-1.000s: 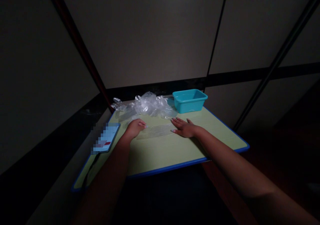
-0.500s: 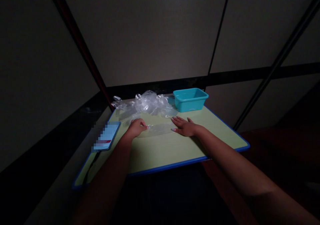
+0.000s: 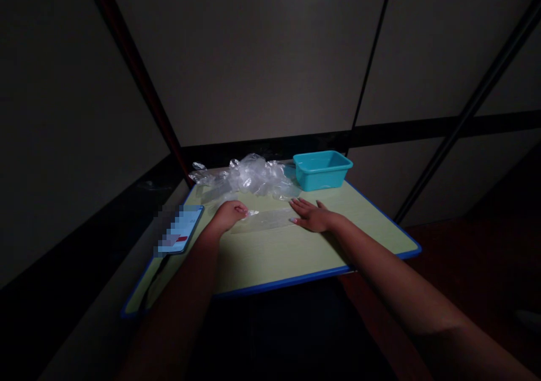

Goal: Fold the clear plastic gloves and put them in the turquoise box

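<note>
A clear plastic bag (image 3: 270, 218) lies flat on the table between my two hands. My left hand (image 3: 230, 215) is closed, its thumb and fingers pinching the bag's left end, where a small shiny fold lifts up. Flat on the bag's right end rests my right hand (image 3: 311, 215), with its fingers stretched out and spread. Just beyond the hands is a crumpled heap of clear plastic bags (image 3: 257, 177).
The pale yellow table (image 3: 270, 268) has a blue edge. A turquoise plastic basket (image 3: 323, 178) stands at the back right, beside the heap. On the left lies a phone (image 3: 186, 229) with a dark strap or cord near it. Panelled walls rise behind the table.
My left hand has shifted slightly left, and a shiny fold now shows at its fingertips. My right hand stays in place on the bag.
</note>
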{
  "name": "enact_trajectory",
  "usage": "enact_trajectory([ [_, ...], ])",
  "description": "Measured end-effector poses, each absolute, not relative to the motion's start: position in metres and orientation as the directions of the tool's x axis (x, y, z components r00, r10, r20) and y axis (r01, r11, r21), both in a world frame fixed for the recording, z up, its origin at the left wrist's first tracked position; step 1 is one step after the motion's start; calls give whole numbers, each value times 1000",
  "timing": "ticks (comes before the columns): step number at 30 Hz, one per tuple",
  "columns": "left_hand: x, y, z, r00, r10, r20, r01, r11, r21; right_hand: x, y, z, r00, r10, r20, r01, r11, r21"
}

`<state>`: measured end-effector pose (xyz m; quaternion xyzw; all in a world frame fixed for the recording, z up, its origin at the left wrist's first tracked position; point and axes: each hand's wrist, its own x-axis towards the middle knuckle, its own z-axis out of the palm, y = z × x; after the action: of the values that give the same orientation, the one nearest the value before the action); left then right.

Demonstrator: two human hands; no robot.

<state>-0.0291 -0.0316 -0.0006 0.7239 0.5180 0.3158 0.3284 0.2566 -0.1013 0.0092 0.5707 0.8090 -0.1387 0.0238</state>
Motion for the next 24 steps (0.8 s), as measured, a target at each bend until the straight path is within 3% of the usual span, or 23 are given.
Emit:
enact_trajectory([
  [24, -42, -32, 5, 396, 917, 41, 529, -264, 806, 259, -99, 6, -360, 915, -183, 925, 324, -199],
])
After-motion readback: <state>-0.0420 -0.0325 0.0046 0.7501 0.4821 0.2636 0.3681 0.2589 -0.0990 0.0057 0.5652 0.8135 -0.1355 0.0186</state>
